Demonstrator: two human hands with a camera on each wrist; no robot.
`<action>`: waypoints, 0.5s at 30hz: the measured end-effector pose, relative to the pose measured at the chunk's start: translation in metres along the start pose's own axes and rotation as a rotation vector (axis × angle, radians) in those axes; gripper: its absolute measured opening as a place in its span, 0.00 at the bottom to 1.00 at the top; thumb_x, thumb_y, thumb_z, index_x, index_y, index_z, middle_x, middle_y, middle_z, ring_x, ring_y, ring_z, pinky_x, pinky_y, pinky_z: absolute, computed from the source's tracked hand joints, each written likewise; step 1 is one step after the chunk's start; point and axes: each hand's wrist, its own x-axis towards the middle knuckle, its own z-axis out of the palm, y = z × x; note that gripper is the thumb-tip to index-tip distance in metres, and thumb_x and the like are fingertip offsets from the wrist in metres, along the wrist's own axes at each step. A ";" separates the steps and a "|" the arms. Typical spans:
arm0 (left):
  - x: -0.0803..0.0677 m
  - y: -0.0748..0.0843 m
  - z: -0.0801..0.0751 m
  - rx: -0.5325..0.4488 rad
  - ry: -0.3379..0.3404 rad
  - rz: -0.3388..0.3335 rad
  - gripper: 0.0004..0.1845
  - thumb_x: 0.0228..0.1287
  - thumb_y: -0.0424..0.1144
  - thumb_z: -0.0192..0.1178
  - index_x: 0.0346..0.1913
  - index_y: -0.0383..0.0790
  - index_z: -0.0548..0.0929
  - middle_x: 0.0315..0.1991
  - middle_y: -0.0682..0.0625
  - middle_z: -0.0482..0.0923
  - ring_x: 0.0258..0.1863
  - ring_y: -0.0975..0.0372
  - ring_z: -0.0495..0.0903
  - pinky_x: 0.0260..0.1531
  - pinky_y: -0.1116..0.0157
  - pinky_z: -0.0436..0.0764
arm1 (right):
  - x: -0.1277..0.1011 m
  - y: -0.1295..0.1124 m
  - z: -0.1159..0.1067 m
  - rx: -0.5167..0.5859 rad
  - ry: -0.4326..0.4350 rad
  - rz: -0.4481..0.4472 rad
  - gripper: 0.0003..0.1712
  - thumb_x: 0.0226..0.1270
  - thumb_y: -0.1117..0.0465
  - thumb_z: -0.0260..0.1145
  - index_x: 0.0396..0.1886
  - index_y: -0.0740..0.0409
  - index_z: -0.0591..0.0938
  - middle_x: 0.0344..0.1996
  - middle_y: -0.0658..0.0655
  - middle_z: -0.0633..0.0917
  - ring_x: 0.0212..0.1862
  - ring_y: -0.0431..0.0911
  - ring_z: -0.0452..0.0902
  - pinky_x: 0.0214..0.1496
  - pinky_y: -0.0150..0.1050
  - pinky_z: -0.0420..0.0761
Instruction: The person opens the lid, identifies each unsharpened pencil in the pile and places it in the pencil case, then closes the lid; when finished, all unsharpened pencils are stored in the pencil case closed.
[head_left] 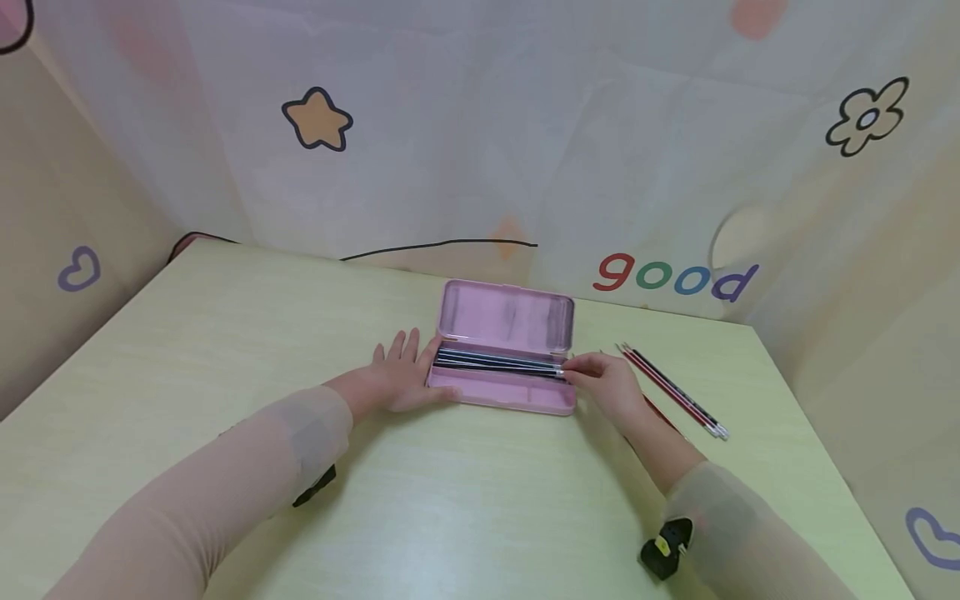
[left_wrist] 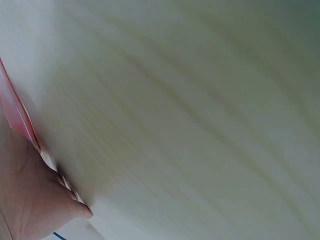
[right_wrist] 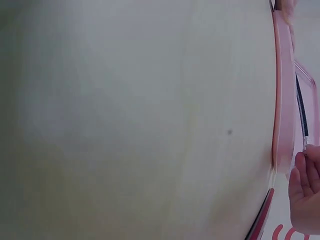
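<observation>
A pink pencil case (head_left: 517, 402) lies open on the table, its lid (head_left: 506, 318) folded back toward the wall. Several dark pencils (head_left: 491, 362) lie lengthwise inside. My left hand (head_left: 397, 379) rests against the case's left end, fingers spread and thumb along the front edge; in the left wrist view this hand (left_wrist: 35, 195) is beside the pink edge. At the right end, my right hand (head_left: 611, 387) pinches the tip of a dark pencil over the case. The right wrist view shows that pencil (right_wrist: 301, 107) between thumb and fingers of the hand (right_wrist: 306, 195).
Right of the case, several red and dark pencils (head_left: 675, 392) lie together on the pale wooden table (head_left: 435, 500). Another red pencil (head_left: 663, 415) is partly hidden by my right forearm. A printed cloth wall (head_left: 450, 150) stands behind the table.
</observation>
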 end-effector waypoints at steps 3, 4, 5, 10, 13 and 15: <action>0.000 0.000 0.000 0.000 0.002 0.001 0.54 0.56 0.76 0.34 0.74 0.42 0.33 0.73 0.35 0.30 0.70 0.43 0.30 0.64 0.42 0.37 | 0.000 -0.002 0.000 -0.005 -0.008 0.006 0.11 0.62 0.65 0.65 0.44 0.64 0.83 0.44 0.61 0.83 0.46 0.49 0.77 0.51 0.40 0.76; 0.000 0.000 0.000 -0.001 0.002 0.000 0.54 0.56 0.76 0.34 0.74 0.42 0.33 0.73 0.35 0.30 0.70 0.43 0.30 0.64 0.42 0.37 | 0.000 -0.002 0.000 -0.007 -0.009 0.008 0.12 0.63 0.65 0.64 0.45 0.64 0.83 0.44 0.61 0.83 0.46 0.49 0.76 0.51 0.40 0.76; 0.000 0.000 0.000 -0.001 0.001 0.000 0.54 0.56 0.77 0.33 0.74 0.42 0.33 0.73 0.35 0.30 0.70 0.43 0.30 0.64 0.42 0.37 | 0.000 -0.003 -0.001 -0.005 -0.013 0.014 0.12 0.63 0.65 0.64 0.45 0.64 0.83 0.45 0.61 0.82 0.46 0.50 0.76 0.52 0.40 0.75; 0.001 0.000 0.001 0.003 0.009 0.006 0.54 0.56 0.76 0.34 0.74 0.42 0.34 0.72 0.35 0.31 0.70 0.43 0.31 0.64 0.42 0.38 | -0.003 -0.004 -0.005 -0.007 -0.013 0.007 0.13 0.63 0.64 0.64 0.47 0.63 0.82 0.46 0.61 0.82 0.49 0.51 0.76 0.55 0.43 0.74; 0.002 -0.002 0.003 0.003 0.018 0.012 0.54 0.57 0.75 0.36 0.74 0.42 0.34 0.72 0.34 0.31 0.70 0.42 0.31 0.64 0.41 0.38 | -0.007 -0.001 -0.011 -0.025 0.001 -0.002 0.14 0.63 0.62 0.65 0.46 0.62 0.83 0.46 0.60 0.83 0.51 0.51 0.76 0.56 0.45 0.73; 0.003 -0.002 0.003 0.000 0.019 0.011 0.54 0.57 0.76 0.36 0.74 0.42 0.34 0.72 0.34 0.31 0.70 0.42 0.31 0.63 0.41 0.39 | -0.010 0.002 -0.016 -0.037 0.004 -0.005 0.14 0.63 0.60 0.65 0.47 0.61 0.83 0.47 0.60 0.83 0.52 0.51 0.75 0.57 0.46 0.71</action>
